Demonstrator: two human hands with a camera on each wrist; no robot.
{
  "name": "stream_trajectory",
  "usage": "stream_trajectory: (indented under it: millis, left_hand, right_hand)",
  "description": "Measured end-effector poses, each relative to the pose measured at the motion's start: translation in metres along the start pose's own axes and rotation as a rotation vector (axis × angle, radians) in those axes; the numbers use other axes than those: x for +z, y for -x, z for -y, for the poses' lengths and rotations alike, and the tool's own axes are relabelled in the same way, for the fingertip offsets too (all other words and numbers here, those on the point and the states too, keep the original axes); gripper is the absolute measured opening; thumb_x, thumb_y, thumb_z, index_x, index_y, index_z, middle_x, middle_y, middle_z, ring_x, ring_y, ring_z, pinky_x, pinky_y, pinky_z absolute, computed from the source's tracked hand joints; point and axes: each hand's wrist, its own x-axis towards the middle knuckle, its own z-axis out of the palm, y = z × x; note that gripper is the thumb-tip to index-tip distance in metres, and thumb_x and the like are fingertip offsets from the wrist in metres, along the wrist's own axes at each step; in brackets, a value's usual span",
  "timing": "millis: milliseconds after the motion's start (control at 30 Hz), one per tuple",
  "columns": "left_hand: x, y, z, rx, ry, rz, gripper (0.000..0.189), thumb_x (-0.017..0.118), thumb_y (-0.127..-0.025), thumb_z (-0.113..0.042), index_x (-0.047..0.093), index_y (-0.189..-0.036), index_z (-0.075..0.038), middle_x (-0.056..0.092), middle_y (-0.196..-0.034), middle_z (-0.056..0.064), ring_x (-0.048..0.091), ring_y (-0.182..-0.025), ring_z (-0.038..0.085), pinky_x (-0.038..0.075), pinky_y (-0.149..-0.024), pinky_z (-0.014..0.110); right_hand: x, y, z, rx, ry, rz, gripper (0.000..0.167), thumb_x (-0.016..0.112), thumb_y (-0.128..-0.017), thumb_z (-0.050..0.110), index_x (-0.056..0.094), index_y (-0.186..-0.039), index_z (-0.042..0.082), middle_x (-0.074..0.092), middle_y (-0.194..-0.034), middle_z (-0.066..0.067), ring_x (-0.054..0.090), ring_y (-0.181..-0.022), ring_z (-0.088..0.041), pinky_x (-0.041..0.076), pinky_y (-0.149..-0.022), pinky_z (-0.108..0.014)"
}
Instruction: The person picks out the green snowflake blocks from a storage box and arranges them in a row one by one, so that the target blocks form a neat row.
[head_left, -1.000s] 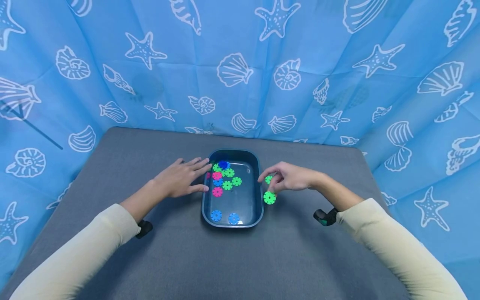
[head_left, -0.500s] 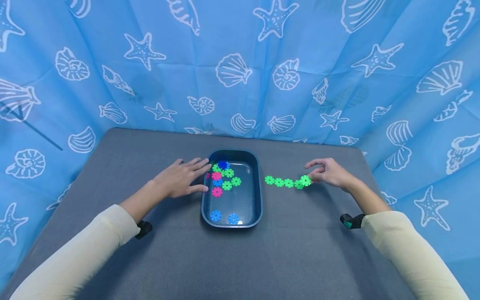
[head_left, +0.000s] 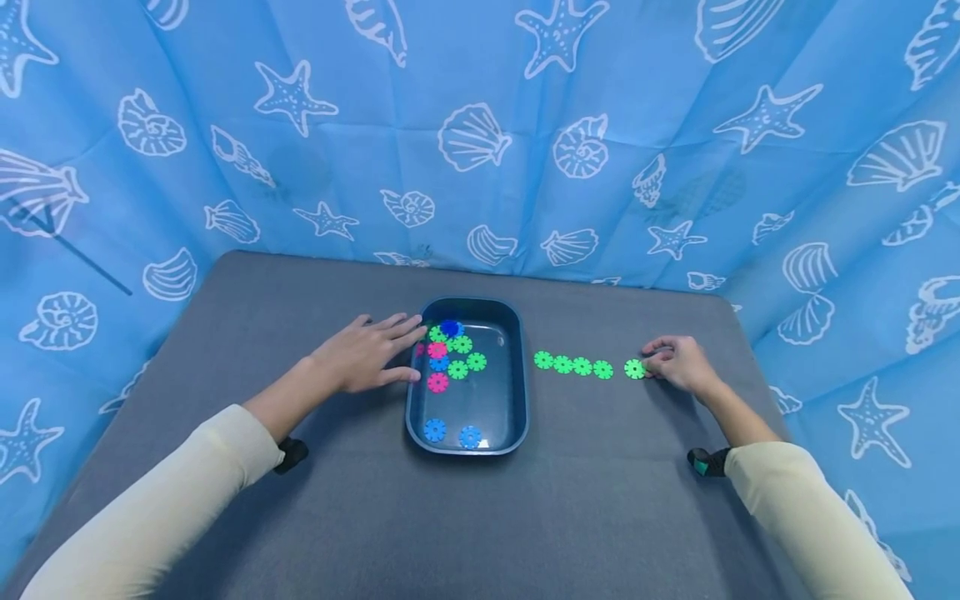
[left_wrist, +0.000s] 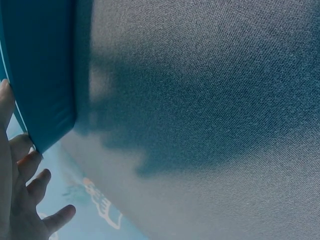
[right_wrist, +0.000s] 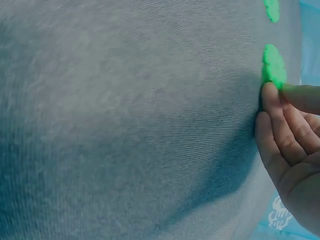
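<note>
My right hand (head_left: 681,367) pinches a green notched disc (head_left: 634,368) between thumb and finger, low over the table at the right. In the right wrist view the same green disc (right_wrist: 273,66) shows at the fingertips, tilted on edge to that camera. Left of it lie several green discs (head_left: 582,366) in a row reaching from the tray. My left hand (head_left: 372,353), fingers spread and straight, rests at the left rim of the dark blue tray (head_left: 524,417). Seen from the left wrist, fingertips touch the rim of the tray (left_wrist: 42,75).
Inside the tray are blue discs (head_left: 470,437), pink discs (head_left: 437,383) and several green discs (head_left: 476,362), mostly at its left side. A grey cloth covers the table (head_left: 480,525). Behind it hangs a blue curtain (head_left: 360,167) with white shells and starfish.
My right hand has carried the green disc from beside the tray to the right, past the row, and lowered it near the table. My left hand has stayed at the tray.
</note>
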Motion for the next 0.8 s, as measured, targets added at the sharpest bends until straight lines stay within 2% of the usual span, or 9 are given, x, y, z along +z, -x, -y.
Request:
stream_trajectory:
  millis: [167,367,633,800]
  left_hand:
    - [-0.0004,-0.0003,0.0004,-0.006,-0.003,0.001,0.08,0.05,-0.096,-0.064,0.033,-0.157,-0.016,0.027,-0.162,0.01,0.026,-0.148,0.033,0.026,-0.111,0.067]
    - [-0.0013,-0.0007,-0.0001,-0.014,-0.005,0.009,0.08,0.049,-0.096,-0.064,0.032,-0.157,-0.015,0.026,-0.163,0.01,0.026,-0.148,0.034,0.026,-0.111,0.067]
    - [-0.0009,-0.0009,-0.0017,-0.013,-0.003,0.006,0.08,0.049,-0.096,-0.064,0.032,-0.157,-0.015,0.026,-0.163,0.01,0.027,-0.148,0.035,0.026,-0.111,0.067]
    - [-0.001,-0.0008,-0.0019,-0.015,-0.006,0.009,0.08,0.049,-0.096,-0.064,0.032,-0.157,-0.015,0.026,-0.163,0.01,0.027,-0.148,0.034,0.026,-0.111,0.067]
  right_hand:
    - [0.0009,0.0009,0.0009,0.008,-0.024,-0.005,0.025,0.062,-0.095,0.001,0.061,-0.114,-0.015,0.073,-0.087,-0.02,0.07,-0.073,-0.018,0.057,-0.063,-0.029]
    - [0.0019,-0.0002,0.0052,0.04,-0.072,0.043,0.029,0.065,-0.094,0.003,0.059,-0.117,-0.015,0.074,-0.088,-0.018,0.072,-0.074,-0.017,0.059,-0.066,-0.03]
    - [0.0037,0.0008,0.007,0.033,-0.019,0.043,0.028,0.068,-0.093,0.006,0.061,-0.112,-0.013,0.074,-0.082,-0.015,0.072,-0.074,-0.019,0.059,-0.065,-0.032]
    - [0.0032,0.002,0.0096,0.006,0.006,0.048,0.027,0.067,-0.093,0.003,0.062,-0.112,-0.016,0.074,-0.083,-0.017,0.073,-0.072,-0.02,0.06,-0.064,-0.034]
